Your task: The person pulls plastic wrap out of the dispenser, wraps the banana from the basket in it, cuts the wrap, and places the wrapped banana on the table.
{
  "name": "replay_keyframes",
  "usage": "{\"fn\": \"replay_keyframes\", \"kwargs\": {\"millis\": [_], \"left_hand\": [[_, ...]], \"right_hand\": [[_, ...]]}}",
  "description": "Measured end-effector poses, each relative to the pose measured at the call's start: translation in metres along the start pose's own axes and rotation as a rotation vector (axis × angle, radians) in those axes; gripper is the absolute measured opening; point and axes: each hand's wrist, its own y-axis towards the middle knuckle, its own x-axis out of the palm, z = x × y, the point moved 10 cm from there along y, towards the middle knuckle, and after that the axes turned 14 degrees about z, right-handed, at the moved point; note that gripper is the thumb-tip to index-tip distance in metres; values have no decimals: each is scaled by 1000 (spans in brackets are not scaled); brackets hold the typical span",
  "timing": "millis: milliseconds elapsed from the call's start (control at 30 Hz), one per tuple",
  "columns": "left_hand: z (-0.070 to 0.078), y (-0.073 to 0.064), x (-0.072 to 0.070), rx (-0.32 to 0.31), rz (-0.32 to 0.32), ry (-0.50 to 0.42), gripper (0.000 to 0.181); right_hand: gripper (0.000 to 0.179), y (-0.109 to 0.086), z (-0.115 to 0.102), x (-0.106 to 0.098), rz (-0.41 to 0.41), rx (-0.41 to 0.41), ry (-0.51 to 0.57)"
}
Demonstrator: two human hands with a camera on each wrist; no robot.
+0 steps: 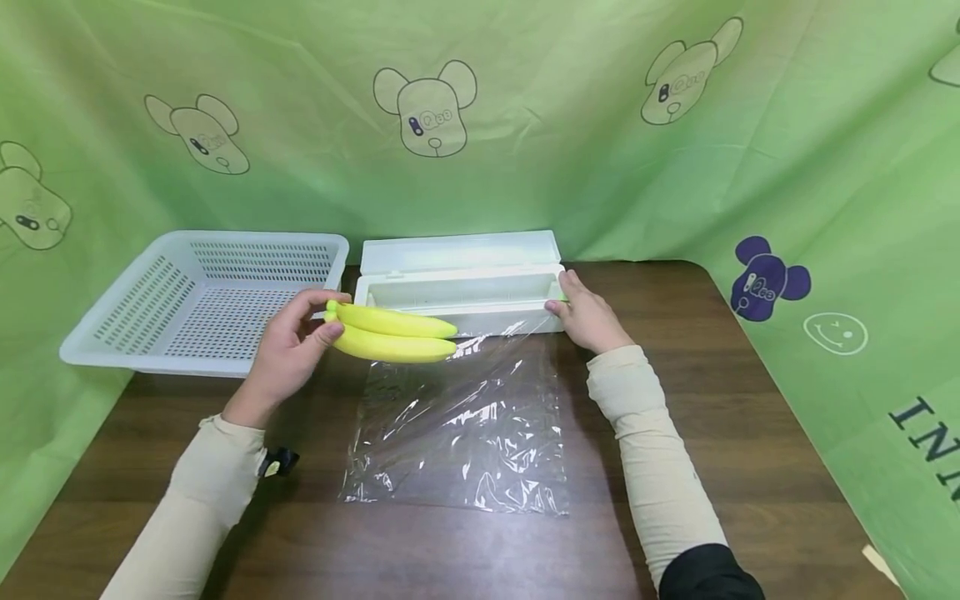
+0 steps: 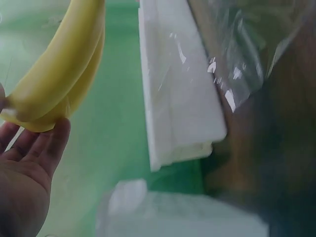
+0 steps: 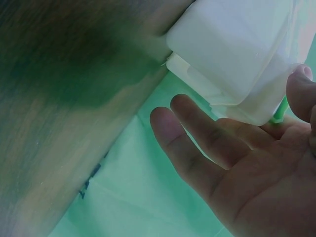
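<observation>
Two yellow bananas (image 1: pixel 393 333) hang just above the far edge of a sheet of clear film (image 1: pixel 457 417). My left hand (image 1: pixel 318 321) grips them by the stem end. In the left wrist view the bananas (image 2: pixel 54 74) rise from my fingertips (image 2: pixel 52 143). The film runs out of a white wrap box (image 1: pixel 457 287) with its lid open. My right hand (image 1: pixel 561 298) holds the box's right end, thumb on top by a small green piece (image 3: pixel 280 109). In the right wrist view two fingers (image 3: pixel 197 138) lie straight below the box (image 3: pixel 237 44).
A white perforated basket (image 1: pixel 112 333) stands at the back left, beside the wrap box. A green printed cloth (image 1: pixel 525 125) hangs behind the dark wooden table (image 1: pixel 750 400) and down its right side. A small black clip (image 1: pixel 279 462) sits by my left sleeve.
</observation>
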Motion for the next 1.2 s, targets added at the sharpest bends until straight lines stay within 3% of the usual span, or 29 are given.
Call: {"fn": "replay_keyframes", "kwargs": {"millis": [300, 600, 933, 1200], "left_hand": [[-30, -31, 50, -178, -183, -65, 31], [-49, -57, 84, -261, -330, -143, 22], [-62, -64, 95, -326, -372, -129, 25], [-76, -71, 98, -369, -460, 49, 32]], "right_hand": [[68, 0, -1, 0, -14, 9, -7], [69, -1, -1, 0, -23, 28, -4], [69, -1, -1, 0, -16, 27, -4], [69, -1, 1, 1, -20, 30, -10]]}}
